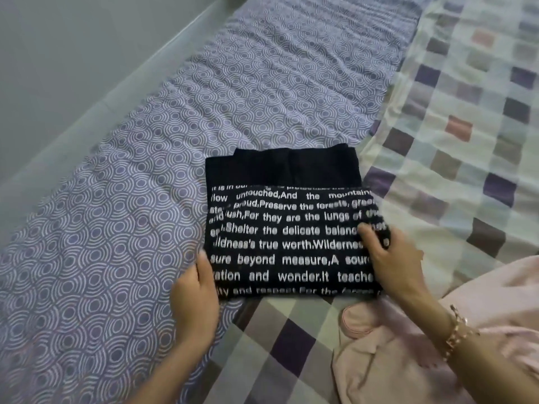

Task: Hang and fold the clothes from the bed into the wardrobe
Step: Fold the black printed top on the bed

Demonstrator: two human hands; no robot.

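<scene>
A bed sheet printed with purple rings covers the left of the bed, and this is where the folding is done. My left grip sits against the near left edge of the black top. The thumb touches the cloth and the fingers are out of sight below, so I cannot tell whether this grip has closed on the cloth or only steadies it.

The top lies flat in the middle of the bed, folded into a neat rectangle, with its lines of white lettering facing up and a plain black band at the far end. My right grip grasps the right edge, thumb on top of the lettering and fingers curled round the side. A bracelet shows on that wrist.

Further right a checked blanket runs up the bed, and the top overlaps its border. A pink garment lies loose on it at the near right, unfolded.

The fold on the black top looks finished, so the step in hand appears to be the pick-up. The next move calls for both grips to get under the bundle, lift it level so the layers do not slide apart, and carry it to the wardrobe, which is not in view. The pink piece waits its turn.
</scene>
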